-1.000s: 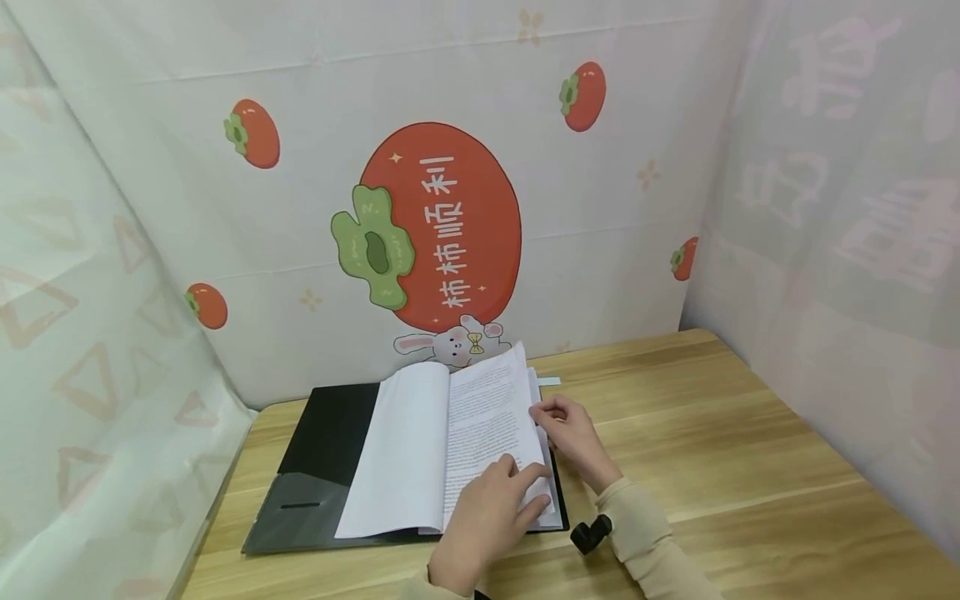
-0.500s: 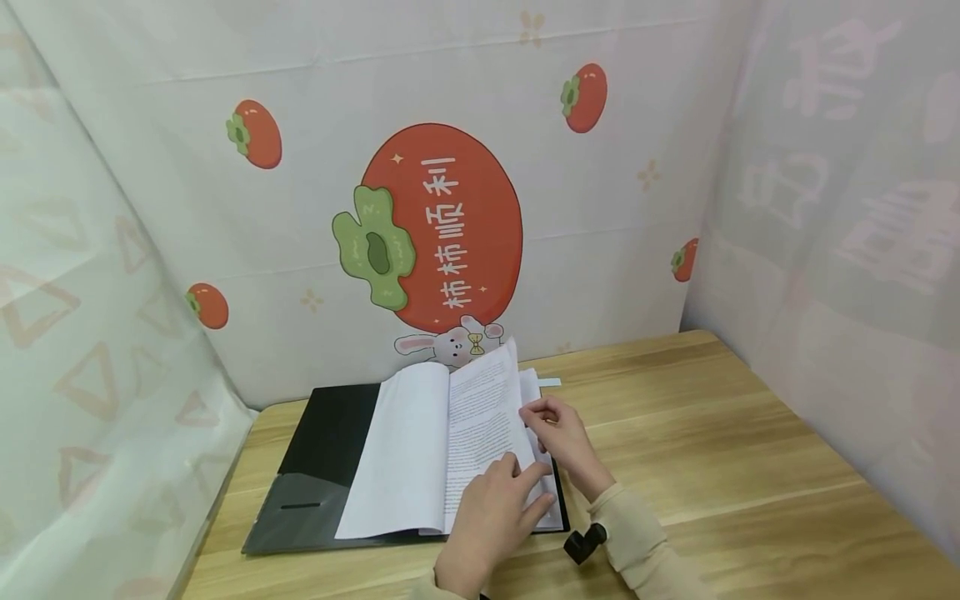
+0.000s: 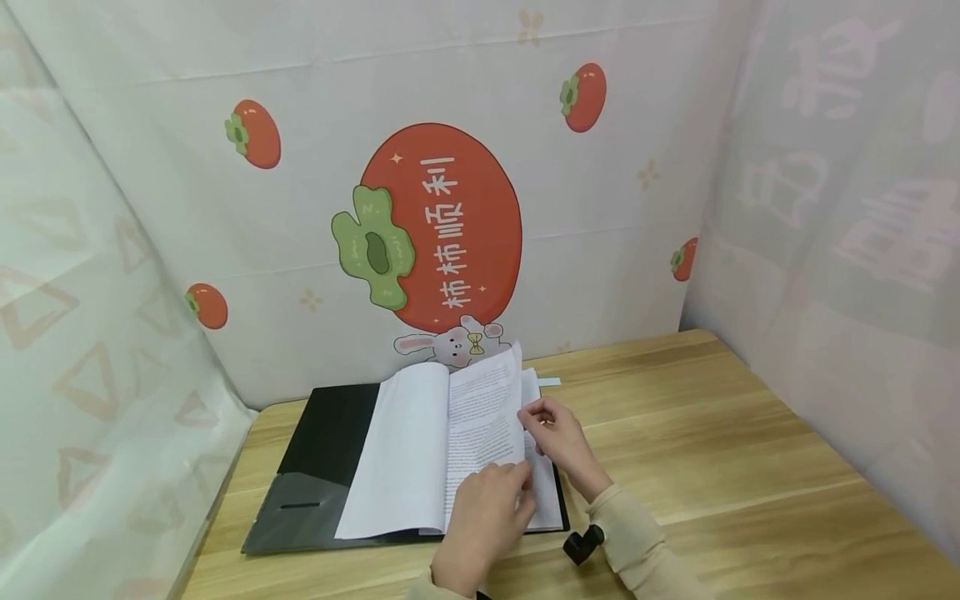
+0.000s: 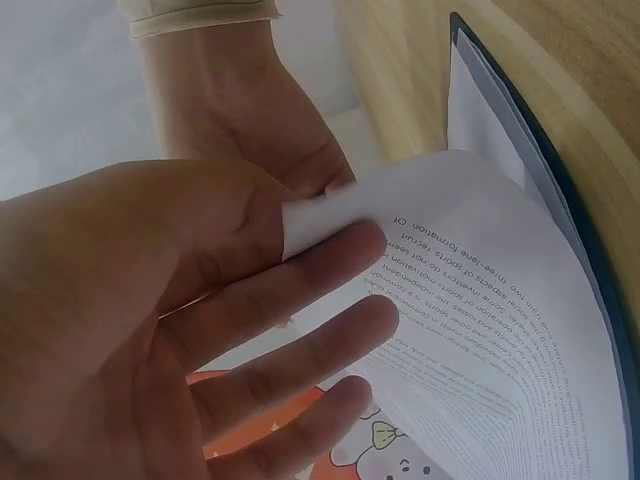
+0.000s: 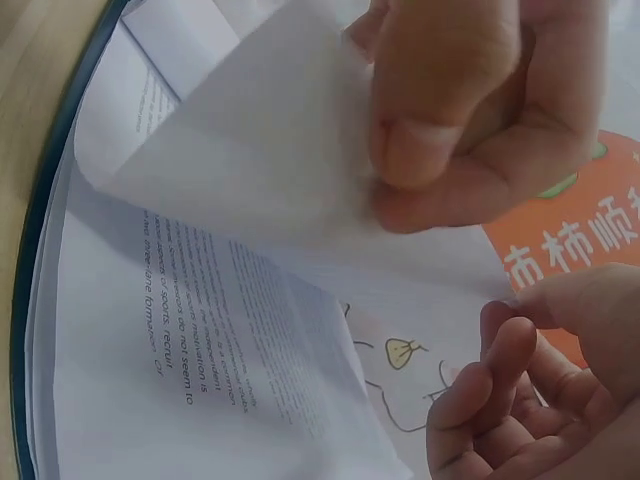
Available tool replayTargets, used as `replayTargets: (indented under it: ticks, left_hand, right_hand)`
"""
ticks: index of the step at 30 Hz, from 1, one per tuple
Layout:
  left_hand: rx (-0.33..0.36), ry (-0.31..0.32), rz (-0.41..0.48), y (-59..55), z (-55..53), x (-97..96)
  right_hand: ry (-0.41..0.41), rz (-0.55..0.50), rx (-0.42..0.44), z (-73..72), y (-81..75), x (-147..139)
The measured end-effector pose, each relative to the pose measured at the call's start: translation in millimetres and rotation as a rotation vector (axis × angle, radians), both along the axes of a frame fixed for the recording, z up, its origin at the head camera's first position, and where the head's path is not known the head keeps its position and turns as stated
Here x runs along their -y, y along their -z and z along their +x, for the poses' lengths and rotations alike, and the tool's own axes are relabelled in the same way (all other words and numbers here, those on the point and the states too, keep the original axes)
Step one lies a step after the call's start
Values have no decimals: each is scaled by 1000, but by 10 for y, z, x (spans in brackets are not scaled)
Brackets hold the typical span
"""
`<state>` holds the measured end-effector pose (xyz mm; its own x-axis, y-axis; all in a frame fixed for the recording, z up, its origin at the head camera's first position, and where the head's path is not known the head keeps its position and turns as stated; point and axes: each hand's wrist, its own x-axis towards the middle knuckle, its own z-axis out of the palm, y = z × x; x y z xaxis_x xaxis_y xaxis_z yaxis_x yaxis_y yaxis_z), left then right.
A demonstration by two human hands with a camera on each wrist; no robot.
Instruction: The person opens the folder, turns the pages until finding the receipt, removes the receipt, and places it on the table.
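Nearest me, the left hand (image 3: 487, 508) has its thumb and forefinger closed on the lower outer corner of the lifted page (image 3: 483, 408), its other fingers loosely extended. Just beyond and to its right, the right hand (image 3: 558, 437) pinches the same page's outer edge farther up, thumb against a bent finger. The page is bowed up between the two hands; I cannot tell whether they have one sheet or more.

To do this well, I would pinch lightly, since the paper looks thin enough to crease, and raise both points evenly. I'd also check that none of the pages beneath (image 3: 551, 492), lying under the right hand, have come up too.

On the right sleeve, a black wrist fitting (image 3: 583, 544) hangs near the folder's lower corner and could snag. Left of both hands, the turned pages (image 3: 401, 450) make a curved stack that might spring back, with the dark folder (image 3: 330, 425) spread open past them. Beyond the right hand a pale tab (image 3: 550, 382) juts out; farther off stands the persimmon-printed backdrop (image 3: 600, 250).
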<state>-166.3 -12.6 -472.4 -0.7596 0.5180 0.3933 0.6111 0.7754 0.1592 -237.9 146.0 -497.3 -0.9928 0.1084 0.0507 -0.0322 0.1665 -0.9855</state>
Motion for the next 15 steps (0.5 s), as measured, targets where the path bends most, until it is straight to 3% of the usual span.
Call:
replayTargets:
  ticks: [5, 15]
  left_hand:
    - [47, 15, 5, -22, -30, 30]
    - [63, 10, 54, -115, -64, 101]
  right_hand:
    - [-7, 10, 9, -5, 15, 2]
    - [-4, -14, 18, -31, 19, -22]
